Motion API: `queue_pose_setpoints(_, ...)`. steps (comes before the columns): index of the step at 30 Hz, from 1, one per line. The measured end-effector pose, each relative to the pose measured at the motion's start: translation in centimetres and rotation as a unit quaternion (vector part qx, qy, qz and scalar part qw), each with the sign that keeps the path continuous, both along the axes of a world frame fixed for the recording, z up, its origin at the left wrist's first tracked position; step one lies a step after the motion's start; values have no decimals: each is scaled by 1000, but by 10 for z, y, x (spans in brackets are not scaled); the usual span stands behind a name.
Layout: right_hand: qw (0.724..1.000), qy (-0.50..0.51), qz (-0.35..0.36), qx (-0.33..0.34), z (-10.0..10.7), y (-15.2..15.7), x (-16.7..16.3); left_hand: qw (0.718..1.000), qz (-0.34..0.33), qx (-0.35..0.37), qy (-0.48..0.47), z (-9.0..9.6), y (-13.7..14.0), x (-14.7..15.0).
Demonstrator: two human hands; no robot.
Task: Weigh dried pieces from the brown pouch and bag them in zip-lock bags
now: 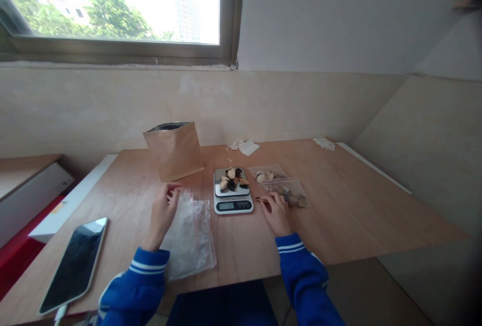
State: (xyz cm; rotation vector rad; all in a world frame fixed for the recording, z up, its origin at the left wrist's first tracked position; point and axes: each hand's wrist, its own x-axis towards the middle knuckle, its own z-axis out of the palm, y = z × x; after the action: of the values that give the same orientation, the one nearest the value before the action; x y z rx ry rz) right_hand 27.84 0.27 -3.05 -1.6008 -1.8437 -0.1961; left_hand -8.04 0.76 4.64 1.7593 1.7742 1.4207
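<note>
A white digital kitchen scale (234,206) stands mid-table with a small heap of pale and dark dried pieces (233,179) on its plate. My right hand (276,211) is just to its right, fingertips closed on a thin brown piece (260,199) whose kind I cannot make out. Beside that hand lie two small zip bags (301,196) with dried pieces inside, overlapping each other. My left hand (162,213) is at the upper left edge of a stack of clear plastic zip bags (188,245). Its fingers are curled together; what they hold, if anything, is hidden.
An open brown kraft pouch (175,152) stands upright behind my left hand. At the left front lies a phone (77,263) with a cable plugged in. Crumpled white scraps (244,146) lie by the wall, with another scrap (324,143) at the right back.
</note>
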Motion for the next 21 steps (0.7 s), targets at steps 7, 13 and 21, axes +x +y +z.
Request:
queue_pose_setpoints(7,1000,-8,-12,-23,1,-3,-1,922,-168,-231,261,-6,-49,56)
queue_pose_setpoints(13,999,-5,-15,-34,2,-5,-2,894,-133,-247,349,-18,-54,69)
queue_pose_setpoints(21,999,6,-8,-35,-1,-2,0,915,-128,-214,318,-21,-44,68)
